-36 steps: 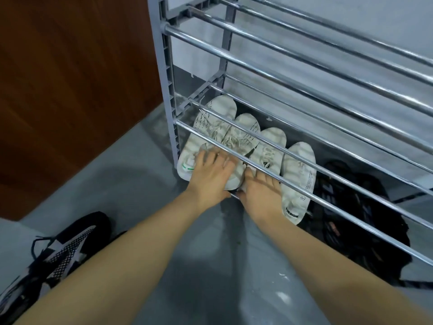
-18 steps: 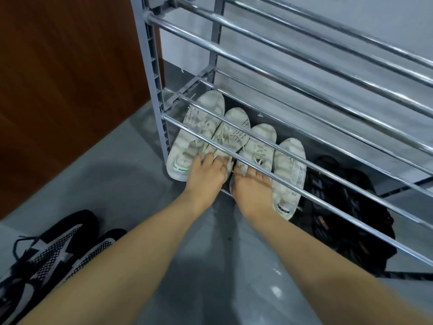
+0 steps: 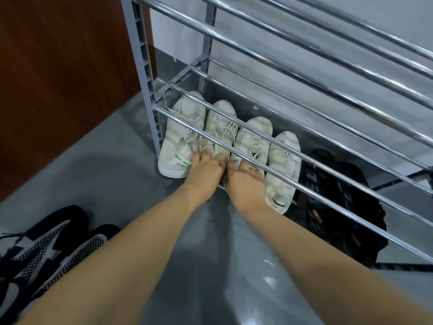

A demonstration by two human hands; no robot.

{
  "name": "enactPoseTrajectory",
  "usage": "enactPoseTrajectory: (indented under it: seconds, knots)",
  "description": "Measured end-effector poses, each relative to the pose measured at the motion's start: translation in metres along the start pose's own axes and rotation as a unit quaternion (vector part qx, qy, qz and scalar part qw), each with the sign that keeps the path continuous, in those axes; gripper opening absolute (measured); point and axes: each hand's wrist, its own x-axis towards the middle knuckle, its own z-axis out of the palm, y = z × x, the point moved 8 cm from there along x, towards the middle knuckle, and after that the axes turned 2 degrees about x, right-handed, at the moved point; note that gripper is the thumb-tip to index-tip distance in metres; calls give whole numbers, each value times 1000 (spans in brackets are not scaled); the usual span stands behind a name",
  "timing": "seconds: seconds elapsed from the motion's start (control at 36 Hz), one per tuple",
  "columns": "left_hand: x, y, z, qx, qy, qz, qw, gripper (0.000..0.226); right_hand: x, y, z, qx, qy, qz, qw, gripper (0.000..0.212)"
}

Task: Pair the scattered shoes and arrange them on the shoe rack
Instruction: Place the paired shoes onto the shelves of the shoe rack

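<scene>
Four white sneakers stand in a row on the floor under the lowest bars of the grey shoe rack (image 3: 143,78), toes to the wall. My left hand (image 3: 206,174) grips the heel of the second white sneaker (image 3: 221,127), beside the leftmost sneaker with a green heel mark (image 3: 180,137). My right hand (image 3: 246,181) grips the heel of the third white sneaker (image 3: 254,137); the fourth sneaker (image 3: 283,170) lies just right of it. The two hands touch. A black-and-white pair (image 3: 42,249) sits on the floor at lower left.
Dark black shoes (image 3: 339,207) lie under the rack to the right of the white row. Chrome bars cross above the shoes in several tiers. A brown wooden panel (image 3: 58,78) stands to the left of the rack. The floor (image 3: 105,172) is grey.
Both hands stay on the heels of the two middle white sneakers and have drawn together until they touch. The view has shifted, showing more of the black-and-white pair.
</scene>
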Motion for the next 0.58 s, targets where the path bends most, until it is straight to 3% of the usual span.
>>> enactPoseTrajectory:
  seconds: [0.17,0.31,0.44,0.58]
  knots:
    - [-5,-6,-9,-3,-25,20,999,57,-2,0,2,30,-14,-3,999,42]
    - [-17,-13,-20,39,12,22,999,77,-1,-6,-10,31,10,-8,999,44]
    - [-31,-34,-27,67,32,-60,995,88,-1,-24,-14,133,-35,-63,988,60]
    - [-40,-69,-24,59,-2,-151,987,90,3,-46,-15,179,-47,-112,976,51]
